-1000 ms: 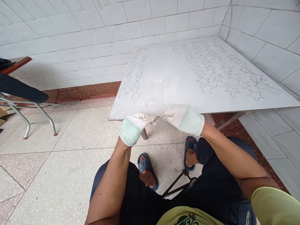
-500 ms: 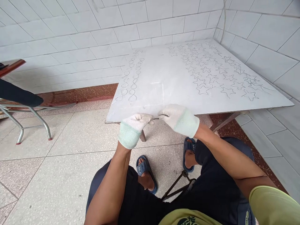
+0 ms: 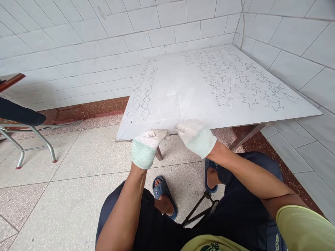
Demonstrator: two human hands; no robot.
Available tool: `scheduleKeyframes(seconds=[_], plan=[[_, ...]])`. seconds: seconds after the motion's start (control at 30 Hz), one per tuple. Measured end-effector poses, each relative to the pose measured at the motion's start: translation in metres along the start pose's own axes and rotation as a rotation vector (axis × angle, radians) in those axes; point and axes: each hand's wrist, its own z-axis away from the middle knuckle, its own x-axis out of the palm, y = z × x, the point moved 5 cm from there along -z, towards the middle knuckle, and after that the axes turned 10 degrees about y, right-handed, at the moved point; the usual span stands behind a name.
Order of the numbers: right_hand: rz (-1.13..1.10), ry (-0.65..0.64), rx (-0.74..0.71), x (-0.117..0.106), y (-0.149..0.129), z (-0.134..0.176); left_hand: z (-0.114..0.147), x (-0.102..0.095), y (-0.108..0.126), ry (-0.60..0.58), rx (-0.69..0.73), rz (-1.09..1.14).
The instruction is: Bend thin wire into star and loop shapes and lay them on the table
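Both my hands wear white knitted gloves with pale green cuffs. My left hand is pinched closed at the front edge of a white board. Close beside it, my right hand pinches too, fingertips almost meeting the left ones. Whatever lies between the fingers is too thin or hidden to make out. On the board's left part lie two rows of thin figure-eight wire shapes. Many thin wire stars cover its right part, some overlapping towards the right edge.
Tiled walls meet at a corner behind the board, which rests on wooden legs. At left are a metal-legged stool, a person's dark-clothed leg and a reddish tabletop corner. A dark folding frame stands between my legs.
My right hand has shifted slightly left and turned, bringing its fingertips nearer the left hand. The left hand stays almost in place. The view has moved a little.
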Motion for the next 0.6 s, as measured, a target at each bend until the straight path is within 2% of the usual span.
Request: scheduleKeyframes(seconds=[0.13, 0.3, 0.4, 0.53, 0.6], plan=[[0.003, 0.048, 0.126, 0.003, -0.001, 0.002, 0.005, 0.005, 0.001, 0.019, 0.02, 0.015], [-0.18, 0.076, 0.288, 0.009, -0.001, 0.003, 0.017, 0.01, 0.005, 0.077, 0.063, 0.007], [-0.368, 0.118, 0.387, 0.014, 0.0, 0.003, 0.027, 0.015, 0.011, 0.14, 0.158, -0.001], [-0.654, 0.155, 0.526, 0.022, 0.002, 0.003, 0.037, 0.02, 0.018, 0.208, 0.363, -0.042], [-0.735, 0.176, 0.577, 0.022, 0.002, 0.002, 0.038, 0.02, 0.017, 0.224, 0.395, -0.033]])
